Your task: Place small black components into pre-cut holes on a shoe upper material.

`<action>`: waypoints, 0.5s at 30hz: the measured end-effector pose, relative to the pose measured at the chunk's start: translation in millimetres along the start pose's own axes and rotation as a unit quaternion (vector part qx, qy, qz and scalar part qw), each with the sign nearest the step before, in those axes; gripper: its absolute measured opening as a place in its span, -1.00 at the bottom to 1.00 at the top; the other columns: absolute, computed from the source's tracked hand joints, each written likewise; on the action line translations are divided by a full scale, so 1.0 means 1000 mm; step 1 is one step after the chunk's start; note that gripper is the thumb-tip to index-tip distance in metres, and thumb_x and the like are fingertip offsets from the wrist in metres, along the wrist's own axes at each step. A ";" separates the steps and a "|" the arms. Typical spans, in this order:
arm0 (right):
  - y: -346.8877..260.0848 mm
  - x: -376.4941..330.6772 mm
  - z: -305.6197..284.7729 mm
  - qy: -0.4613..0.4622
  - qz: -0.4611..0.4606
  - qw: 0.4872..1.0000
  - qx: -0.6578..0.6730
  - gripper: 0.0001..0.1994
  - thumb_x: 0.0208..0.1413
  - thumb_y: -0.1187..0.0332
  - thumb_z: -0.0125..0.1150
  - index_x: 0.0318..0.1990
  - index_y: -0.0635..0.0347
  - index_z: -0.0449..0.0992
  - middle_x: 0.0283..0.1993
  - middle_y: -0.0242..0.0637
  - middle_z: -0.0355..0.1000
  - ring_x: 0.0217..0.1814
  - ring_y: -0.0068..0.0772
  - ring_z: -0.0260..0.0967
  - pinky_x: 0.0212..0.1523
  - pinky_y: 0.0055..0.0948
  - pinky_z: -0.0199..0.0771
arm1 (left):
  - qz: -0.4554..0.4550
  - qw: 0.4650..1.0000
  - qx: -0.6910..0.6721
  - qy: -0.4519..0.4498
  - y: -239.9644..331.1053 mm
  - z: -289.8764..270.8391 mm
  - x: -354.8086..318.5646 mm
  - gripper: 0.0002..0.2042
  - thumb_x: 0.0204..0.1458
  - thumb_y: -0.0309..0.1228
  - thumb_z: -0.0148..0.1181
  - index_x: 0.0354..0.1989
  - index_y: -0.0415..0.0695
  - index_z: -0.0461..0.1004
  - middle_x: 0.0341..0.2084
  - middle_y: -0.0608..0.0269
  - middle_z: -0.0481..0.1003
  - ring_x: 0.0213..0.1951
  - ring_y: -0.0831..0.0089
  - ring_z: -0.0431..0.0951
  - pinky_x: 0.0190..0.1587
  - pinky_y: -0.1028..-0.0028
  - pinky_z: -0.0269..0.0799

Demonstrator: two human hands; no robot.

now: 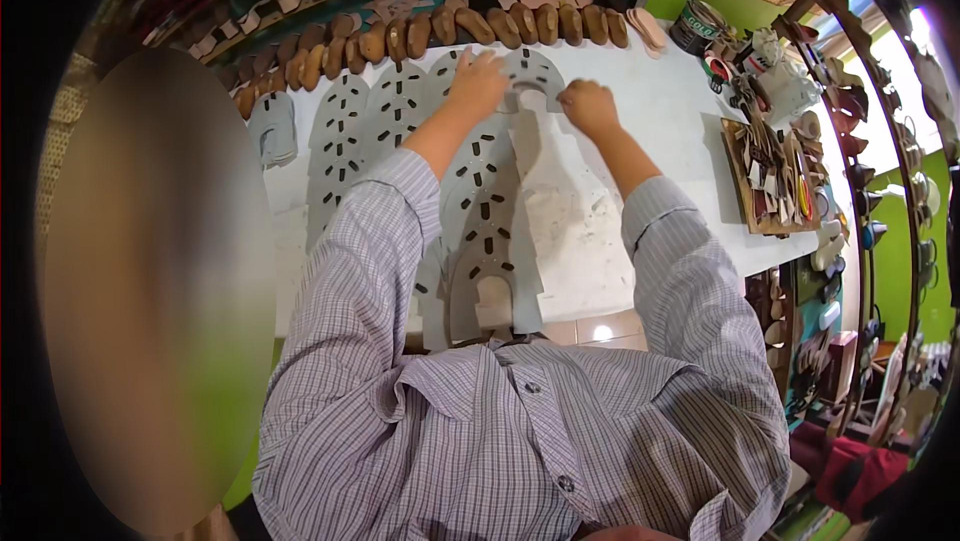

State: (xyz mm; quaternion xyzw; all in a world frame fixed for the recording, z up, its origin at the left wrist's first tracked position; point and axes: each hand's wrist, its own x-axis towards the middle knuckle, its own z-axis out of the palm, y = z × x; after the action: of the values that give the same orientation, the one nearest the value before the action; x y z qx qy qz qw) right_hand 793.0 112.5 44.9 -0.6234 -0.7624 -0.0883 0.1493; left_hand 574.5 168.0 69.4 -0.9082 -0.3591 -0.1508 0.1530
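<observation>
Long overlapping rows of grey U-shaped pieces [485,173], which look like cut shoe-upper parts, lie on the pale table, with small black strips dotted along them. At the far end of the nearest row to my right hand lies one more grey U-shaped piece [533,69]. My left hand [480,83] reaches over its left side, fingers stretched out and a little blurred. At the piece's right edge, my right hand [590,107] has its fingers pinched together; whatever they hold is too small or hidden to tell.
Brown wooden shoe lasts [475,27] line the table's far edge. A can [698,27] stands at the back right. A wooden tray of tools [770,176] sits on the right. A stack of grey pieces [273,129] lies left. Racks of shoes [860,121] rise beyond. A large blur [150,291] covers the left.
</observation>
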 end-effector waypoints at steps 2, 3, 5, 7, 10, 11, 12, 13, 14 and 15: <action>-0.007 -0.014 0.023 -0.081 0.004 0.997 0.016 -0.83 -0.09 0.30 0.06 -0.39 -0.11 0.59 -0.27 -0.39 0.45 -0.17 -0.31 0.38 -0.18 -0.23 0.33 | -0.010 0.997 -0.046 -0.064 0.005 0.023 -0.022 -0.92 -0.12 -0.38 0.15 -0.47 -0.04 0.54 -0.03 0.32 0.38 0.12 0.28 0.22 0.21 -0.01 -0.08; -0.008 -0.023 0.028 -0.078 0.001 0.996 0.048 -0.84 -0.09 0.31 0.06 -0.38 -0.09 0.58 -0.31 -0.41 0.45 -0.20 -0.32 0.38 -0.16 -0.23 0.30 | -0.011 0.996 -0.048 -0.069 0.010 0.029 -0.027 -0.92 -0.12 -0.38 0.15 -0.47 -0.04 0.54 -0.03 0.32 0.38 0.12 0.28 0.22 0.21 -0.01 -0.08; -0.009 -0.032 0.032 -0.046 0.000 0.997 0.058 -0.85 -0.10 0.31 0.06 -0.40 -0.06 0.57 -0.33 -0.41 0.44 -0.22 -0.32 0.37 -0.16 -0.23 0.30 | -0.037 0.995 -0.083 -0.049 0.017 0.039 -0.036 -0.90 -0.14 -0.42 0.11 -0.49 0.00 0.57 -0.02 0.30 0.38 0.15 0.33 0.21 0.23 -0.02 -0.12; -0.014 -0.034 0.030 -0.011 -0.002 0.998 0.069 -0.87 -0.10 0.31 0.07 -0.42 -0.04 0.56 -0.36 -0.40 0.43 -0.24 -0.33 0.37 -0.15 -0.23 0.29 | -0.043 0.995 -0.077 -0.046 0.018 0.046 -0.047 -0.92 -0.13 -0.40 0.14 -0.48 0.01 0.56 -0.02 0.31 0.38 0.15 0.32 0.20 0.23 -0.01 -0.13; -0.007 -0.035 0.029 0.012 -0.018 0.999 0.034 -0.89 -0.09 0.30 0.07 -0.48 0.02 0.53 -0.39 -0.40 0.42 -0.25 -0.34 0.36 -0.14 -0.23 0.27 | -0.051 0.994 -0.083 -0.039 0.025 0.047 -0.049 -0.94 -0.13 -0.37 0.17 -0.47 0.03 0.56 -0.02 0.34 0.37 0.15 0.31 0.20 0.22 0.00 -0.12; -0.006 -0.034 0.029 0.013 -0.014 1.000 0.014 -0.89 -0.09 0.30 0.08 -0.48 0.04 0.52 -0.39 -0.40 0.42 -0.24 -0.35 0.36 -0.12 -0.21 0.26 | -0.061 0.993 -0.091 -0.043 0.026 0.047 -0.051 -0.94 -0.13 -0.36 0.18 -0.47 0.05 0.56 -0.03 0.35 0.37 0.14 0.32 0.21 0.22 0.00 -0.12; -0.005 -0.033 0.029 0.014 -0.011 1.000 -0.006 -0.89 -0.09 0.30 0.08 -0.49 0.05 0.52 -0.38 -0.40 0.42 -0.23 -0.35 0.35 -0.10 -0.19 0.24 | -0.061 0.993 -0.091 -0.042 0.028 0.047 -0.051 -0.94 -0.13 -0.36 0.18 -0.47 0.05 0.56 -0.03 0.35 0.37 0.14 0.32 0.21 0.22 0.00 -0.12; -0.004 -0.033 0.028 0.015 -0.011 1.000 -0.006 -0.89 -0.09 0.30 0.08 -0.49 0.05 0.52 -0.38 -0.40 0.42 -0.23 -0.35 0.35 -0.10 -0.19 0.24 | -0.075 0.990 -0.115 -0.029 0.031 0.048 -0.051 -0.95 -0.14 -0.36 0.18 -0.48 0.05 0.56 -0.03 0.35 0.37 0.14 0.32 0.21 0.21 -0.01 -0.11; -0.004 -0.033 0.027 0.025 -0.011 1.000 -0.013 -0.90 -0.09 0.33 0.07 -0.48 0.04 0.52 -0.39 -0.41 0.43 -0.23 -0.36 0.36 -0.09 -0.21 0.24 | -0.090 0.986 -0.138 -0.017 0.033 0.047 -0.052 -0.95 -0.14 -0.35 0.19 -0.48 0.05 0.55 -0.03 0.36 0.37 0.13 0.32 0.22 0.20 -0.02 -0.10; -0.005 -0.034 0.026 0.036 -0.010 0.999 -0.021 -0.90 -0.10 0.35 0.07 -0.48 0.03 0.53 -0.39 -0.42 0.44 -0.23 -0.36 0.36 -0.08 -0.22 0.24 | -0.091 0.986 -0.137 -0.017 0.035 0.047 -0.052 -0.95 -0.14 -0.35 0.19 -0.48 0.05 0.55 -0.03 0.36 0.37 0.13 0.32 0.22 0.20 -0.02 -0.10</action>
State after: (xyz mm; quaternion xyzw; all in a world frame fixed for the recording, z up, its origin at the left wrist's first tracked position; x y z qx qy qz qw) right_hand 791.5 88.8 9.2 -0.6150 -0.7608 -0.1279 0.1628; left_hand 570.4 130.8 1.0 -0.8866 -0.4186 -0.1967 0.0063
